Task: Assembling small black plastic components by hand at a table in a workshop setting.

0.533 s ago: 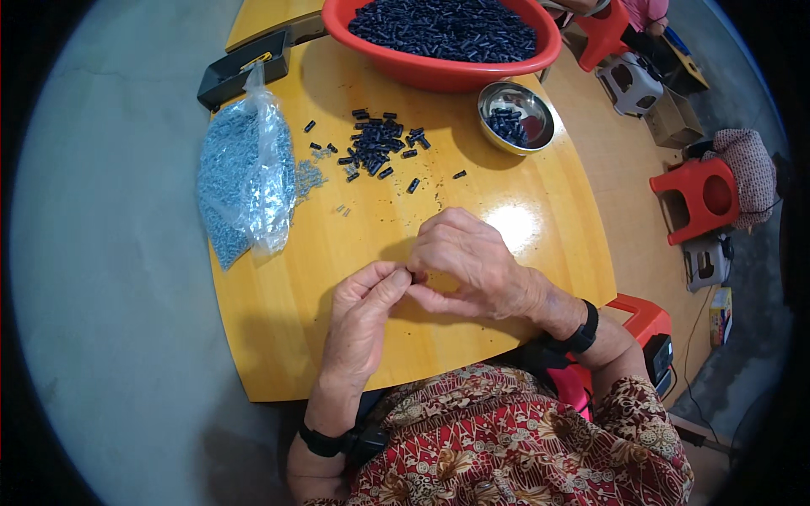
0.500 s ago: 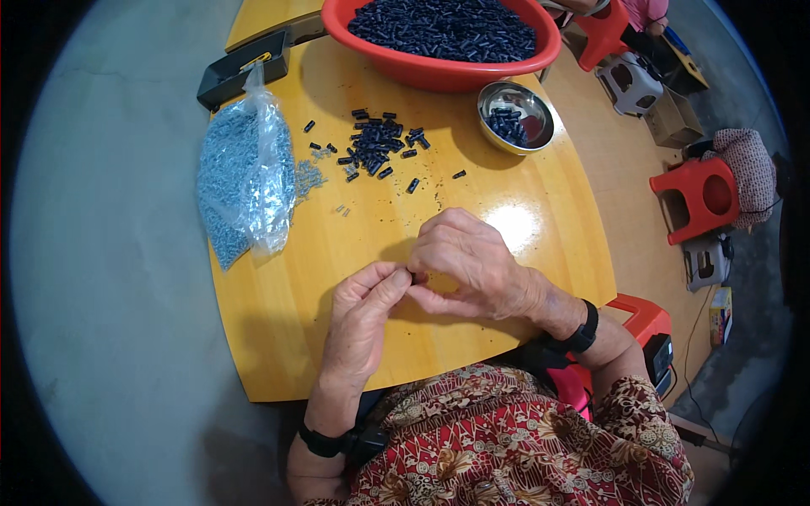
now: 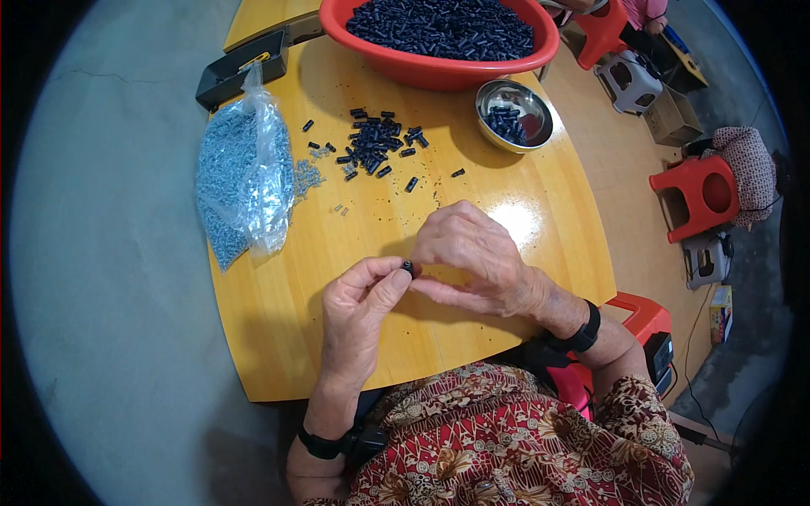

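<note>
Between the thumb and forefinger of my left hand is a small black tubular piece, one end showing. Right beside it is my right hand, its fingers curled and the tips of thumb and forefinger drawn close at the piece; anything they grip is hidden. Beyond my hands lies a loose pile of similar black pieces. Small clear-looking pieces are scattered by a clear plastic bag full of tiny bluish ones. A metal bowl contains some black pieces.
A large red basin heaped with black pieces stands at the table's far edge. At the far left is a dark tray with a yellow tool. Beyond the table's right edge are red stools, a cardboard box and another person.
The end of the black piece has come into view above my left fingertips. My right fingers have shifted slightly up and off its end.
</note>
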Demonstrator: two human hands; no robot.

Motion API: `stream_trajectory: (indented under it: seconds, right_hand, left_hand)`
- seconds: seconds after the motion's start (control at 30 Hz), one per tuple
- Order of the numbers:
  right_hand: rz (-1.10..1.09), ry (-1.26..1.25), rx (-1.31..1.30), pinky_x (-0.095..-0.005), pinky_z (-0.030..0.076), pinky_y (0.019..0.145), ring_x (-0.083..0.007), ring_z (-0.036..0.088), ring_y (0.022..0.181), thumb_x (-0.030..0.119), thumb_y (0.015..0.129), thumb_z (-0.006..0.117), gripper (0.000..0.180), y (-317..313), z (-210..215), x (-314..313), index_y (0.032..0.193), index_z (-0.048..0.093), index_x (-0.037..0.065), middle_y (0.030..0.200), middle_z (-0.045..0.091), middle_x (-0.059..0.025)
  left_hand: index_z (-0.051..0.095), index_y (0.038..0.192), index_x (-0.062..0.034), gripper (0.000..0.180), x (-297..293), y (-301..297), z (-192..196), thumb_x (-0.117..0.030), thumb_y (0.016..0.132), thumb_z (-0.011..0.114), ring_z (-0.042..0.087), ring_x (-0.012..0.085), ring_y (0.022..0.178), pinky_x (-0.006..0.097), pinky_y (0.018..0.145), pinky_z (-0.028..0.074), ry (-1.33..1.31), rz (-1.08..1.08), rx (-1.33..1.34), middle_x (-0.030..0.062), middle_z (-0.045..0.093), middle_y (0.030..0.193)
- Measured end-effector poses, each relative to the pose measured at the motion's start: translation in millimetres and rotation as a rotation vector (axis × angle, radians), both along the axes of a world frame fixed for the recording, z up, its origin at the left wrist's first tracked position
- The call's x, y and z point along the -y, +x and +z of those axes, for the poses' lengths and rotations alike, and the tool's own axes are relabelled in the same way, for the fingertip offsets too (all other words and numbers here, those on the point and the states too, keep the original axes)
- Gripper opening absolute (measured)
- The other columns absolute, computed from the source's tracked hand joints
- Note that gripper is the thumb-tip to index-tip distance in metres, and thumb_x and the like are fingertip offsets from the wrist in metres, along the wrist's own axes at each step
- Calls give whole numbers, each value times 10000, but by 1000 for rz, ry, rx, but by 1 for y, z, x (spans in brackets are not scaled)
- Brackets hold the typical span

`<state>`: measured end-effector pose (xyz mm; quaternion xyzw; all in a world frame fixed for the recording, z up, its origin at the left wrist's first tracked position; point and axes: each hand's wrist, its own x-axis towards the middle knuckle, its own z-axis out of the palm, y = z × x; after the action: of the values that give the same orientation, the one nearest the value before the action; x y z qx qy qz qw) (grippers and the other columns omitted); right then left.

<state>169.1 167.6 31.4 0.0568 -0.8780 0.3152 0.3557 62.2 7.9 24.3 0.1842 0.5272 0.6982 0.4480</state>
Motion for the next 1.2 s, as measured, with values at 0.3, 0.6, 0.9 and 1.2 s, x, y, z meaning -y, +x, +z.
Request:
stream_trajectory:
  seconds: [0.3,0.6,0.9,1.2]
  right_hand:
    - [34,94,7,-364,490,716,-259,592,839,99,691,777,309,-1,5,2,939,602,48,857,589,-77]
    - [131,185,46,-358,463,674,-256,564,766,83,684,744,252,-4,10,-2,839,547,65,774,518,-73]
    - [92,143,12,-359,466,667,-266,560,753,75,700,727,216,-3,-6,0,751,519,53,744,518,-90]
    - [25,-23,268,-376,490,688,-289,577,776,87,765,696,152,-3,-16,-18,827,560,62,785,568,-99]
  left_hand:
    - [677,1004,24,122,3,0,1,-50,910,658,583,57,822,202,755,472,-36,-16,-80,11,667,915]
    - [686,942,37,88,4,-3,-5,-30,884,678,587,61,799,210,702,472,-78,-69,-307,6,663,862]
    - [683,996,26,127,1,-4,-2,-72,926,643,576,48,838,191,771,450,-37,-27,-20,3,667,910]
    - [686,993,9,119,2,-8,-18,-65,910,646,587,53,785,205,710,469,-244,133,-376,16,667,884]
